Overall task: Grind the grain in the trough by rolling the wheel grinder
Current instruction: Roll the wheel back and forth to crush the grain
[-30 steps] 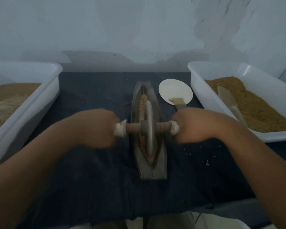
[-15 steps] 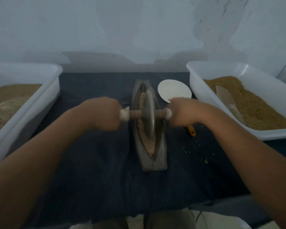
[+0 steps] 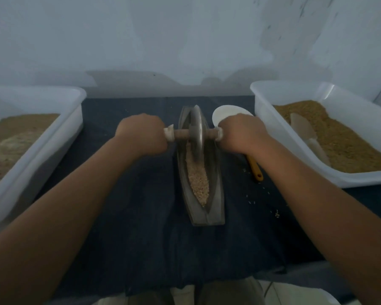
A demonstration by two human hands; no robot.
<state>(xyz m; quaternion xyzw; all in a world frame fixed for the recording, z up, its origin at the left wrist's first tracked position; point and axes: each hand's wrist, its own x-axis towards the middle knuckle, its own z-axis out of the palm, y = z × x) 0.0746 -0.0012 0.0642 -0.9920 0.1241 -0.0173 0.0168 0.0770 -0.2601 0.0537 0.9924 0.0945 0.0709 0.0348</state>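
Note:
A boat-shaped grey trough [image 3: 216, 205] lies lengthwise on the dark cloth, with pale crushed grain [image 3: 199, 181] along its groove. The metal wheel grinder [image 3: 196, 133] stands upright in the far half of the trough on a wooden axle. My left hand [image 3: 141, 134] grips the axle's left end, and my right hand [image 3: 240, 134] grips its right end. Both arms are stretched forward. The far end of the trough is partly hidden behind the wheel.
A white tub [image 3: 53, 137] with brown grain sits at the left. Another white tub [image 3: 330, 93] at the right holds grain and a pale scoop [image 3: 304, 130]. A white spoon with a yellow handle [image 3: 254, 166] lies right of the trough. Loose grains dot the cloth [image 3: 141, 227].
Both hands have pushed the wheel away from me, from the trough's middle to its far half. More grain shows in the near part of the groove.

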